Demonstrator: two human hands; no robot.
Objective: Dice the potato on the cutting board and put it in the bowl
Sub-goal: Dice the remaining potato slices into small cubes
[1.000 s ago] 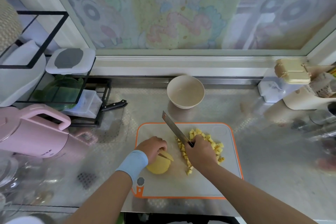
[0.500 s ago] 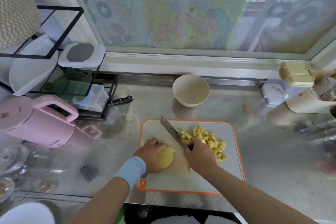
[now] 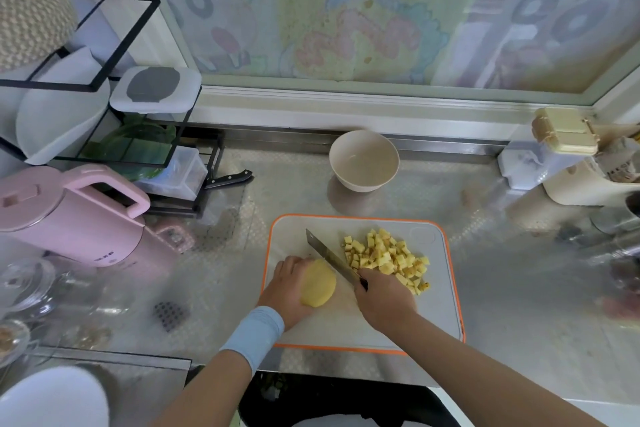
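Note:
A peeled yellow potato piece [image 3: 318, 283] lies on the white, orange-rimmed cutting board [image 3: 436, 305]. My left hand [image 3: 287, 291] cups it from the left side. My right hand [image 3: 382, 298] is closed on the handle of a cleaver [image 3: 329, 257], whose blade angles up and left just right of the potato. A pile of small potato dice [image 3: 388, 258] sits on the board's upper right. The cream bowl [image 3: 363, 160] stands empty on the counter behind the board.
A pink kettle [image 3: 65, 218] stands at the left, with a black rack [image 3: 104, 107] of containers behind it and a second knife [image 3: 227, 179] sticking out beneath. Glassware crowds the near left. Cream and white containers [image 3: 568, 156] line the right side.
My left hand has turned the potato piece and now holds it from the side. The cleaver has swung closer to the potato. The head view has shifted left.

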